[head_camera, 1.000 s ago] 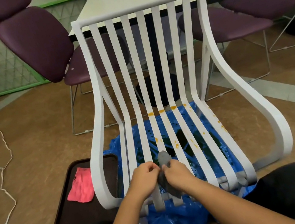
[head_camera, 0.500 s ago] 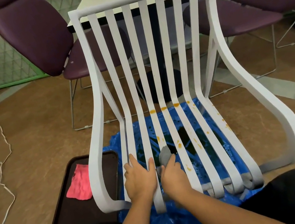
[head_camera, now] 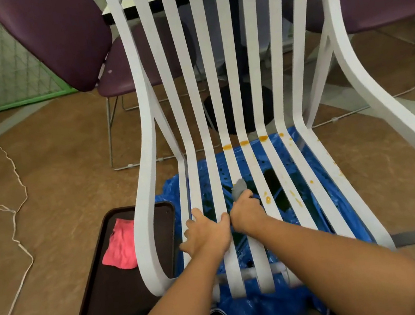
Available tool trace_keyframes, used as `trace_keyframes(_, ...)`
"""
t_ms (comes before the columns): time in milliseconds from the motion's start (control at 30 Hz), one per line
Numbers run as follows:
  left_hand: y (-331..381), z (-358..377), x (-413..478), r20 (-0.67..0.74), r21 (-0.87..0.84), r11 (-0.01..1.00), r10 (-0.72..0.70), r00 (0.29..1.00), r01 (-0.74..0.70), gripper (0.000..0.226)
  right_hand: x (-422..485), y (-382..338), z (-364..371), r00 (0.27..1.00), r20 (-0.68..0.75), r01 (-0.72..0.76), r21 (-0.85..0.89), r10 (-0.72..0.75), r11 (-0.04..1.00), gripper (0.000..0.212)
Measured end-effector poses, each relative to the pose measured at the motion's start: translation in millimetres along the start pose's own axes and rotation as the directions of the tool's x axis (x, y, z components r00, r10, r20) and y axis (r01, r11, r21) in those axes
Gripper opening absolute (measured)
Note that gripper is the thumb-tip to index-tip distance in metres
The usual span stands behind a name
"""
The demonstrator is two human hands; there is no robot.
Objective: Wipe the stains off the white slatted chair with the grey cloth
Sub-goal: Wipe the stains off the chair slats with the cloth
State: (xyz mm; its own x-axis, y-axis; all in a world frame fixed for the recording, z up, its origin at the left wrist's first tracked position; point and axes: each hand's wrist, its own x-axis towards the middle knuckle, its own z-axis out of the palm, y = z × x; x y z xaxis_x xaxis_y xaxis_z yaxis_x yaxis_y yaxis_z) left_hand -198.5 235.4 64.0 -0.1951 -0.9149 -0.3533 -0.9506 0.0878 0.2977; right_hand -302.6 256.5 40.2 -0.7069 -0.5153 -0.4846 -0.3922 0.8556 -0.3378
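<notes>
I see the white slatted chair (head_camera: 230, 43) standing directly in front of me, on a blue plastic sheet (head_camera: 327, 192) that is spread over the brown floor (head_camera: 65, 167). My right hand (head_camera: 247, 212) is closed around the grey cloth (head_camera: 238, 188) and holds it against a middle slat of the seat; a bunched end of the cloth comes out above the fingers. My left hand (head_camera: 208, 235) lies flat on the slats just beside it, fingers spread and holding nothing, and the two hands touch at their inner edges. Orange stains (head_camera: 243, 142) sit in a row where the seat bends up into the backrest, and more spots are scattered on the slats to the right of the cloth. Left of the chair a dark tray (head_camera: 129, 288) lies on the floor with a pink cloth (head_camera: 120, 244) on it. A white cord (head_camera: 16, 217) runs across the floor further left. Purple chairs (head_camera: 57, 36) stand behind.
</notes>
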Motion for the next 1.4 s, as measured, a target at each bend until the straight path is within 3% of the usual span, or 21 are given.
trace_keyframes(133,1.2,13.7,-12.4,-0.159,0.117,0.993,0.039,0.987,-0.02,0.079,14.8,-10.5,-5.4,0.995,0.089,0.061,-0.139,-0.049,0.988,0.062)
trace_keyframes(267,-0.7,14.9,-10.8,-0.193,0.023,0.999,0.051,0.98,-0.047,0.078,17.8,-10.6,-8.1,0.994,0.051,0.104,-0.257,-0.094,0.961,0.055)
trace_keyframes(533,0.8,17.2,-8.5,-0.204,-0.023,0.999,0.026,0.979,-0.032,0.076,-6.6,7.7,-1.0,0.948,-0.129,0.268,-0.18,-0.292,0.946,0.081)
trace_keyframes(700,0.2,17.8,-8.3,-0.222,-0.012,0.999,0.03,0.975,-0.034,0.076,-2.9,7.8,-1.0,0.97,-0.119,0.206,-0.061,-0.212,0.977,0.088)
trace_keyframes(867,0.3,18.7,-9.4,-0.224,0.007,0.999,0.041,0.974,-0.04,0.077,17.4,-3.9,-14.4,0.967,-0.072,0.237,-0.115,-0.246,0.965,0.088)
trace_keyframes(967,0.1,20.2,-8.7,-0.222,-0.002,0.999,0.044,0.974,-0.046,0.078,37.5,-12.4,-22.9,0.952,-0.045,0.283,-0.256,-0.304,0.924,0.097)
trace_keyframes(1233,0.8,19.9,-8.0,-0.226,0.024,0.999,0.044,0.973,-0.04,0.078,83.5,-36.4,-39.5,0.974,-0.033,0.22,-0.102,-0.224,0.97,0.098)
trace_keyframes(1400,1.9,18.6,-8.6,-0.23,0.007,0.999,0.035,0.973,-0.034,0.078,112.6,-50.5,-45.2,0.974,0.016,0.228,-0.125,-0.228,0.966,0.099)
